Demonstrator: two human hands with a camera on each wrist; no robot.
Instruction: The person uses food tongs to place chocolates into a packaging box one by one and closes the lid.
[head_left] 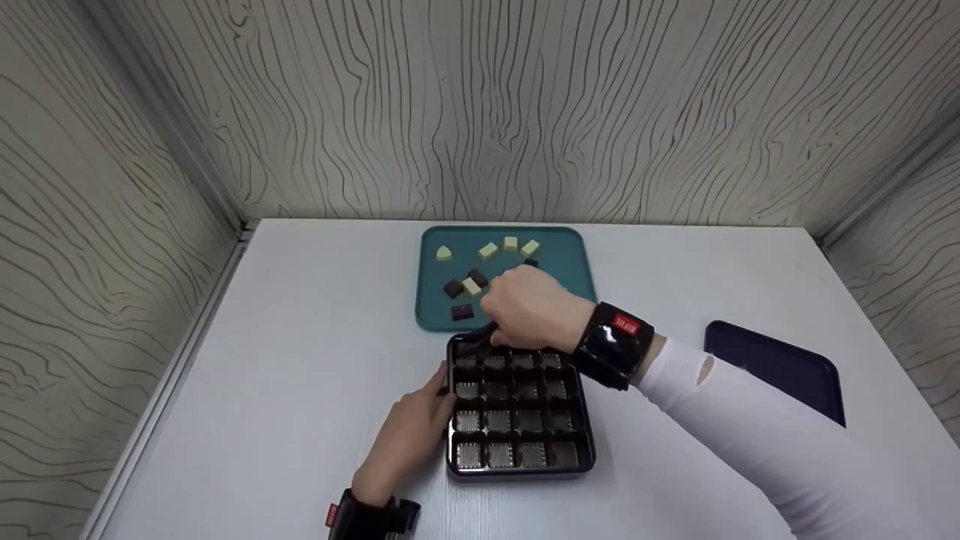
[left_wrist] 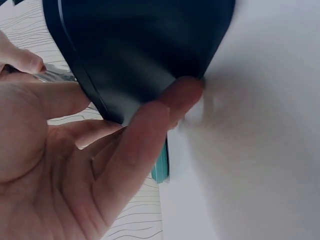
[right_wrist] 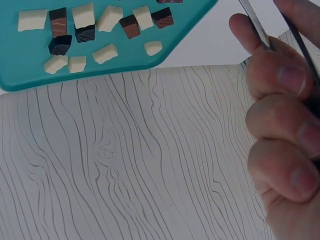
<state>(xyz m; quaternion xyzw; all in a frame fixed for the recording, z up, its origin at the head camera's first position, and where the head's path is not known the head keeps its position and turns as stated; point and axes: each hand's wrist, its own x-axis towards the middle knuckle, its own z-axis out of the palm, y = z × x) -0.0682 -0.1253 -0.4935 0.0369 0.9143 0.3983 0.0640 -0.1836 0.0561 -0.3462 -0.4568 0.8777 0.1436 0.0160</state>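
Note:
A dark box (head_left: 517, 471) with a grid of square compartments stands at the front middle in the head view. My left hand (head_left: 409, 431) holds its left side; in the left wrist view the fingers (left_wrist: 145, 125) lie against the dark side wall. My right hand (head_left: 536, 306) reaches over the far edge of the box, fingers curled round a pair of tongs (right_wrist: 256, 25). The tongs point into the box's far left compartment, where their tips are hard to make out. Ridged floors show in the compartments.
Beyond the box lies a teal tray (head_left: 433, 318) with several white and brown chocolates, such as a brown one (head_left: 462, 311) and a white one (head_left: 444, 253). A dark blue lid (head_left: 780, 367) lies at the right. A patterned wall (head_left: 480, 112) stands behind the table.

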